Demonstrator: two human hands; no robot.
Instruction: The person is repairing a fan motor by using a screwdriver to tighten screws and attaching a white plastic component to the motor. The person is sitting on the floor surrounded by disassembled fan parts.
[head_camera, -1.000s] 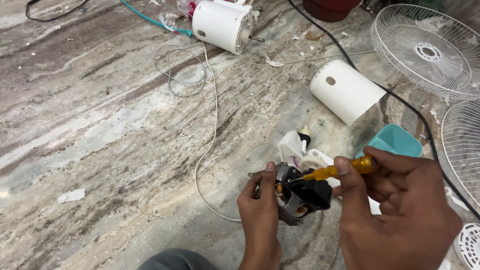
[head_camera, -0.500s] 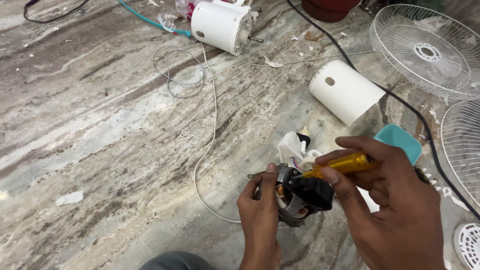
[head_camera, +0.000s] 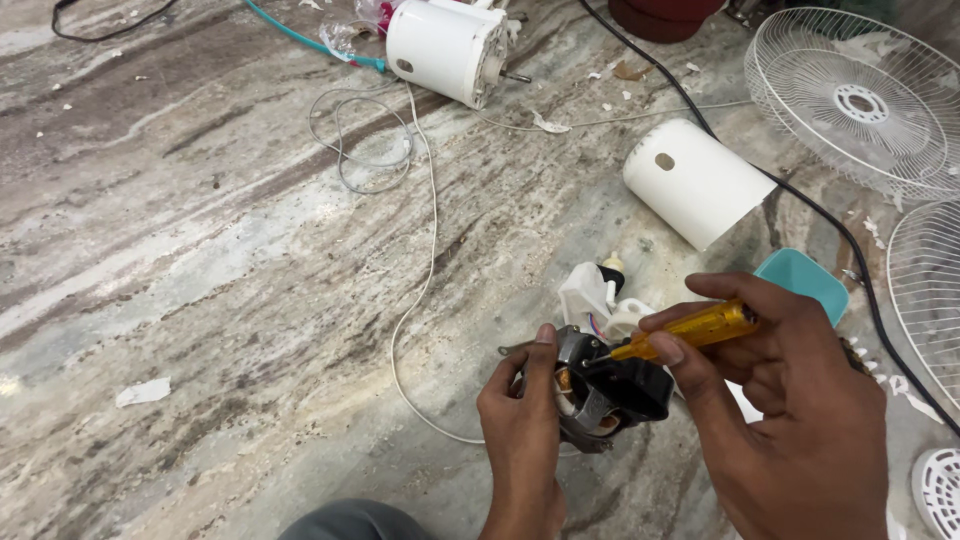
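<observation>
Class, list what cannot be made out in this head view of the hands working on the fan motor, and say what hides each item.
- Screwdriver tip: hidden inside the motor.
- Motor's near side: covered by the left hand.
- Fan grille: cut off by the right edge.
- Teal tray: partly behind the right hand.

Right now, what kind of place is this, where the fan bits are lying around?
Probably a home or small workshop floor used for fan repair: a marbled stone floor, wire fan guards, white motor housings, and a yellow screwdriver working on a motor.
</observation>
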